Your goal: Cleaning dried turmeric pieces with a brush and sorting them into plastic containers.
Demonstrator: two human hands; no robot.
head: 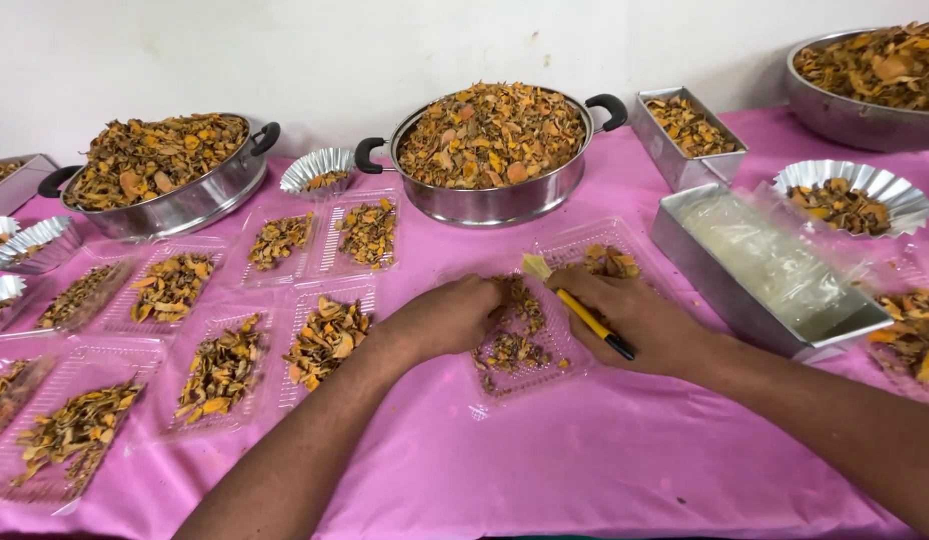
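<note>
My left hand (446,316) rests curled on the near left side of a clear plastic tray (544,372), its fingers among dried orange-brown slices (511,350) lying in it. My right hand (639,318) presses on the tray's right side and grips a yellow brush with a black handle end (587,319); its pale bristles point toward the tray's far edge. The tray lies on a pink tablecloth (544,460).
Several filled clear trays (224,370) lie at left. A steel pot heaped with slices (492,145) stands behind, another pot (159,175) at far left. A steel loaf tin holding plastic bags (764,265), a second tin (687,130), fluted foil cups (852,195) and a big bowl (869,75) stand at right.
</note>
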